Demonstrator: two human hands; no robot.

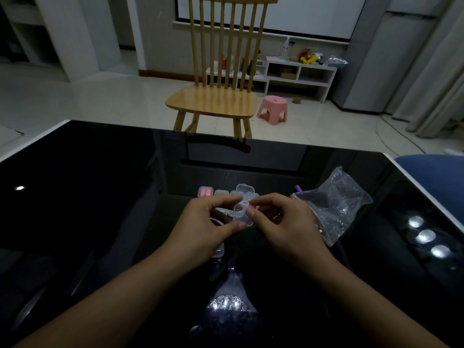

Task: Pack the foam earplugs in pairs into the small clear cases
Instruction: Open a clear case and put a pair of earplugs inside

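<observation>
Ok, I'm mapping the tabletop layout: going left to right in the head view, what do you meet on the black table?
Closed case with pink earplugs → left hand → open clear case held in both hands → right hand → clear plastic bag.

Your left half of the black table is open for passing. Right side blocked by the crumpled plastic bag; row of small cases sits just beyond both hands.
</observation>
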